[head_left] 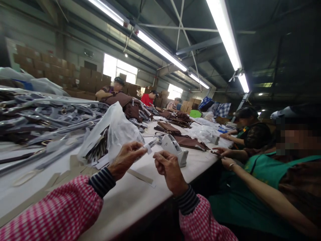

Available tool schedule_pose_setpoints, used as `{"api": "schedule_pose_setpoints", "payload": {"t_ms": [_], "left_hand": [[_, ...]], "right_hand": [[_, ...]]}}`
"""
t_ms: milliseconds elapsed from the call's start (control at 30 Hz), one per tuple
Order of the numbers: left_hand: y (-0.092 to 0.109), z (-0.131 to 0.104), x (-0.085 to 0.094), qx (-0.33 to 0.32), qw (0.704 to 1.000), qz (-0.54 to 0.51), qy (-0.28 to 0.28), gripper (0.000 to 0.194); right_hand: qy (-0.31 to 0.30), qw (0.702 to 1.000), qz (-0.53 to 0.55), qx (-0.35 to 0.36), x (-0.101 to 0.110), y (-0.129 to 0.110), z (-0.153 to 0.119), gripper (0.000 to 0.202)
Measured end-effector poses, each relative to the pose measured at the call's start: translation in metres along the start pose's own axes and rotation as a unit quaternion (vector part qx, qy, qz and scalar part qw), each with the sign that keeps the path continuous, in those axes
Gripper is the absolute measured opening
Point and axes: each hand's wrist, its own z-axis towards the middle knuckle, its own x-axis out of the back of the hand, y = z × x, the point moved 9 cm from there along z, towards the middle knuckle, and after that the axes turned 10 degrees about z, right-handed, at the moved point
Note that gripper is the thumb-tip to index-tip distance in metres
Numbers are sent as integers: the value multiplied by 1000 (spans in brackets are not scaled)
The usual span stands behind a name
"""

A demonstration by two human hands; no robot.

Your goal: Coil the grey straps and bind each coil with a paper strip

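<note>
Right in the middle: a strip (152, 143), clear and shiny with a white tab on or against it, held up above the counter (130, 207). Clamped between thumb and fingers of the left hand (127, 156). Just to the right and a touch nearer, the right hand (170, 170), fingers curled with tips drawn together. Anything thin pinched in there? Can't tell, too small. Seemingly not touching the strip.

Right behind both, the dispenser (181, 155), apparently for tape, standing upright near the counter's right edge.

Progress-wise, probably mid-piece: gripped and up in the air, not yet set down. Tab maybe fixed, maybe not, hard to say. Overall, nowhere near done, judging by the amount of stuff around. On the left, a big heap of wrapped straps (62, 113), possibly finished, possibly waiting, no way to sort one from the other. Near the left hand, a plastic bag (122, 127) full of slim pieces (99, 149), likely stock to work through. Beige card strips (141, 175) lying loose on the near side.

Farther back, brown pouches (187, 141) spread along the counter. Off right, a co-worker's hands (228, 163) busy with another one. Way at the far left, stacked boxes (47, 67).
</note>
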Motion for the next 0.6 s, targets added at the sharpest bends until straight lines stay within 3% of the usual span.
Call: {"api": "schedule_pose_setpoints", "payload": {"t_ms": [100,267,600], "left_hand": [[8,0,5,-27,999,40,25,37],[10,1,8,-50,995,76,41,34],[12,-4,0,-55,993,105,22,29]], "right_hand": [[15,999,41,1,-16,4,1,29],[29,998,45,-14,-12,10,11,35],[-13,990,111,-88,-8,33,17,42]]}}
